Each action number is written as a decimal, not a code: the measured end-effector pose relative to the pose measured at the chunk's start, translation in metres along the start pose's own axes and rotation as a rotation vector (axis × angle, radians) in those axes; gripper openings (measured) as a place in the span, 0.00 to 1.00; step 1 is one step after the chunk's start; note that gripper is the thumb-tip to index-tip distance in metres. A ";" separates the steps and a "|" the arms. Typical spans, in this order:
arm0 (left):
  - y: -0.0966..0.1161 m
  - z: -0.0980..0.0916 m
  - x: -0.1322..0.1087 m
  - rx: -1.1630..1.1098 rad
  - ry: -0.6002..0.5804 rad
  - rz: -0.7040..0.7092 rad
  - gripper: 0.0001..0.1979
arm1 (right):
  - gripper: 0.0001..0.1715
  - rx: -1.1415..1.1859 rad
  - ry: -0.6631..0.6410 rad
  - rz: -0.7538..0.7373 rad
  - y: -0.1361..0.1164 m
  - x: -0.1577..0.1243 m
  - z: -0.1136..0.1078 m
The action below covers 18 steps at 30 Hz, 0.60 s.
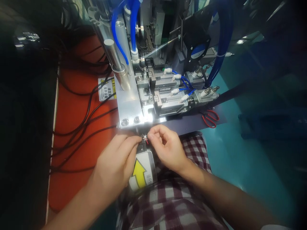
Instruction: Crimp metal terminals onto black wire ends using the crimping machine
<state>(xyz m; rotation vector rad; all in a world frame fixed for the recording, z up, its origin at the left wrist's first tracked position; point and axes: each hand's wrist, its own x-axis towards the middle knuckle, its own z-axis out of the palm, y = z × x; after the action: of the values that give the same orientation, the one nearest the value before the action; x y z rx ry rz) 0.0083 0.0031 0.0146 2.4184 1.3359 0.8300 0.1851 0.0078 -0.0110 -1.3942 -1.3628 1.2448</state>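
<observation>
Nearest: checked cloth [168, 195], with yellow-arrow label [140, 174] just beyond. Next: left hand [115, 166] and right hand [165, 147], fingertips of each pinched from opposite sides on small red-wired part [145, 138]; part crosswise between them, equally near both, exact shape too small to tell. Just past: front edge of aluminium plate [129, 108]. Farther right: red-handled scissors [211, 119].

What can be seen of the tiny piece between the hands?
The tiny piece looks pale and metallic, with a thin red wire at it. The left hand and right hand pinch it from either side, just below the machine's metal plate and above a yellow arrow label. Finer detail is too small to tell.
</observation>
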 end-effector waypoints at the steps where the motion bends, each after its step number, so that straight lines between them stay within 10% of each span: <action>1: 0.000 0.000 0.000 -0.003 -0.002 -0.001 0.08 | 0.07 -0.002 0.003 0.007 0.000 0.000 0.000; 18: -0.001 0.001 -0.003 0.006 -0.008 0.019 0.10 | 0.08 0.061 0.004 0.131 -0.006 0.000 0.005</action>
<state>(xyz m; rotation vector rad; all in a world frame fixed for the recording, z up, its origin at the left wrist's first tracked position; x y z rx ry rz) 0.0068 0.0016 0.0119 2.4405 1.3158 0.8209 0.1796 0.0080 -0.0063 -1.4623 -1.2365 1.3563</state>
